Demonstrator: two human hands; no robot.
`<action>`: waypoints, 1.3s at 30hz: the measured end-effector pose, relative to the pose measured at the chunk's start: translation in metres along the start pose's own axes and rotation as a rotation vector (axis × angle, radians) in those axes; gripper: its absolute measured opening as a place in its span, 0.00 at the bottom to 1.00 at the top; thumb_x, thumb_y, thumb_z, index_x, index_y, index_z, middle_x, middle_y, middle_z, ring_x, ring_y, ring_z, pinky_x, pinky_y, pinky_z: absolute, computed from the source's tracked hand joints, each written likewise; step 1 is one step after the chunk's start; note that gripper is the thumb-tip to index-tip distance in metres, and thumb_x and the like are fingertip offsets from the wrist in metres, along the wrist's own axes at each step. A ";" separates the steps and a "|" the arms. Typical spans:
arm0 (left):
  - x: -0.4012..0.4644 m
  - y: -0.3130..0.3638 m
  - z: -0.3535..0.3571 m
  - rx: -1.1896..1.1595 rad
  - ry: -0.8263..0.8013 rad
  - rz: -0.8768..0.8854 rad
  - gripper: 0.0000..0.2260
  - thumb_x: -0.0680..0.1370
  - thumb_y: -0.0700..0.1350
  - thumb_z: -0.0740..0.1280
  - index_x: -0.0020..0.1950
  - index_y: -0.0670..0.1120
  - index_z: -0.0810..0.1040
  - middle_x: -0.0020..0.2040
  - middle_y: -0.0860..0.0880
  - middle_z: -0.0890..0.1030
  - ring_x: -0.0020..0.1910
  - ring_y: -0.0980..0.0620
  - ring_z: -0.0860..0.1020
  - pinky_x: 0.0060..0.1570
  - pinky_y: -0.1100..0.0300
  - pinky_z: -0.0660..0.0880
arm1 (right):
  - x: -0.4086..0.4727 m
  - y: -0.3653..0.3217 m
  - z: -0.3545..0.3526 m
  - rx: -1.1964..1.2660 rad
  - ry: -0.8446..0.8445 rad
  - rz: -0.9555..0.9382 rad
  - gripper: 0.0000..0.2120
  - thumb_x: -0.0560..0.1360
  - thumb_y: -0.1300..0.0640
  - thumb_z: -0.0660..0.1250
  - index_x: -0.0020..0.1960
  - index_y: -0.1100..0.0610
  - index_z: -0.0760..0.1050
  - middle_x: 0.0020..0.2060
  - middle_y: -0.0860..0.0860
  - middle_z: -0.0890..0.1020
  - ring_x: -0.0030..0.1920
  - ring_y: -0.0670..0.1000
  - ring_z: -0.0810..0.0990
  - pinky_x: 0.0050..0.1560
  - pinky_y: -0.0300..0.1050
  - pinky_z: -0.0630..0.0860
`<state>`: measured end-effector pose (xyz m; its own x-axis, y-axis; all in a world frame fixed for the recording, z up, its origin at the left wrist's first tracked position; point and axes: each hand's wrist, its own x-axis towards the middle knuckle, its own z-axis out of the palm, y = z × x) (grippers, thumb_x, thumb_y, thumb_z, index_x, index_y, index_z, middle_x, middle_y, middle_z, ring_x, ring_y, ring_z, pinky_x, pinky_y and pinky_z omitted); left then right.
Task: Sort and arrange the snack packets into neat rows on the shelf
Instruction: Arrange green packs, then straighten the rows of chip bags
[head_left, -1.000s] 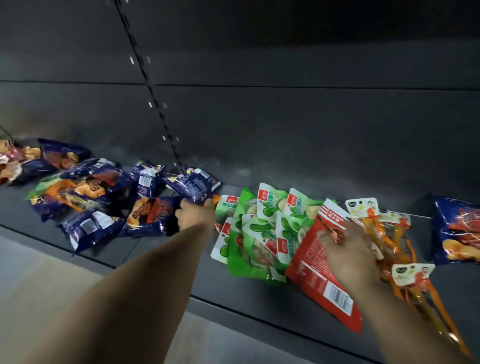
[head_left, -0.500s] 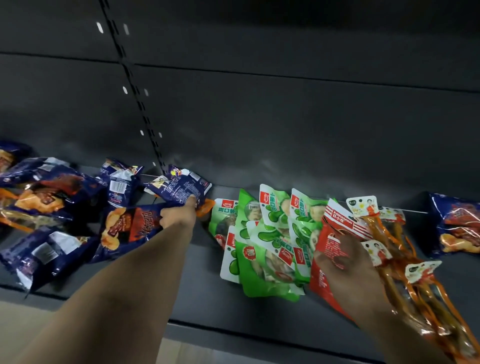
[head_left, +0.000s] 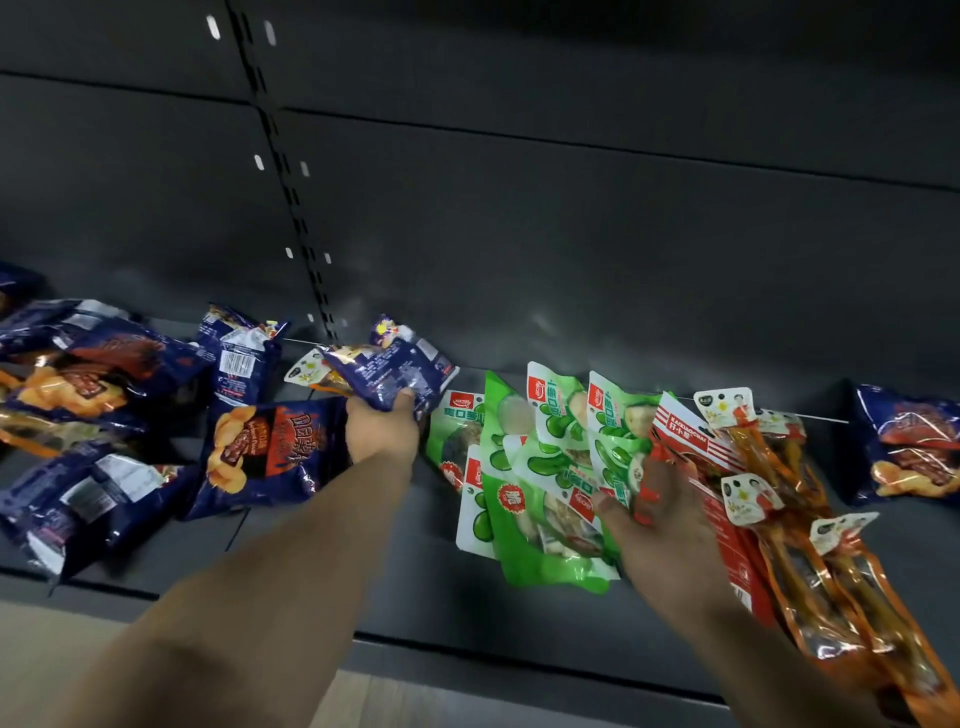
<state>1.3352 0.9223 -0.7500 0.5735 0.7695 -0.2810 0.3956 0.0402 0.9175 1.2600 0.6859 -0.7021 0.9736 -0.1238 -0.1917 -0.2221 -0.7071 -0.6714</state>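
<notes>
While both arms reach in over the shelf edge (head_left: 519, 654), glossy crinkled foil packs cover the dark matte metal deck. Far outboard of the left fingers: loose heap of navy chip bags (head_left: 98, 395), puffy, some back-side up showing barcodes. One navy bag with orange print (head_left: 265, 462) lies flat just beside the left wrist, touching it. Left hand (head_left: 382, 434) is extended, knuckles up, fingers curled round the lower edge of a small navy packet (head_left: 395, 376), held tilted off the deck near the slotted upright (head_left: 306, 239). Between the two hands: fanned stack of flat green pouches (head_left: 540, 467), smooth plastic, overlapping. Right hand (head_left: 670, 525) has fingers spread and bent over a red flat pouch (head_left: 711, 488), thumb against the green stack's edge; cannot tell whether it's a firm grip or just pressing. Outboard of the right fingers: long narrow clear-orange vacuum strips (head_left: 831, 561) with white header cards, then one more navy bag (head_left: 914, 447), well apart.
</notes>
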 end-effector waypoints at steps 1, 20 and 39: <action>-0.010 0.001 -0.001 -0.006 -0.017 0.033 0.18 0.77 0.47 0.68 0.62 0.40 0.72 0.59 0.42 0.79 0.58 0.41 0.76 0.56 0.57 0.69 | 0.001 -0.004 0.002 0.009 -0.016 -0.013 0.33 0.73 0.45 0.68 0.73 0.52 0.61 0.69 0.51 0.65 0.69 0.57 0.67 0.69 0.56 0.65; -0.159 0.041 0.005 -0.126 -0.304 0.182 0.10 0.75 0.43 0.70 0.54 0.42 0.78 0.46 0.49 0.81 0.46 0.48 0.79 0.46 0.60 0.71 | -0.002 0.002 -0.040 -0.285 0.025 -0.407 0.49 0.69 0.47 0.74 0.77 0.53 0.45 0.75 0.52 0.52 0.75 0.52 0.52 0.74 0.45 0.53; -0.223 0.042 0.037 0.189 -0.414 0.450 0.09 0.76 0.45 0.70 0.51 0.47 0.71 0.44 0.53 0.77 0.46 0.48 0.76 0.48 0.57 0.72 | 0.010 0.051 -0.104 0.014 0.077 -0.069 0.32 0.76 0.53 0.67 0.74 0.55 0.56 0.70 0.51 0.66 0.68 0.53 0.69 0.62 0.44 0.69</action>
<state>1.2507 0.7292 -0.6592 0.9276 0.3735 -0.0004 0.1500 -0.3717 0.9161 1.2636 0.5766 -0.6638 0.9876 -0.1286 -0.0899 -0.1548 -0.7057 -0.6914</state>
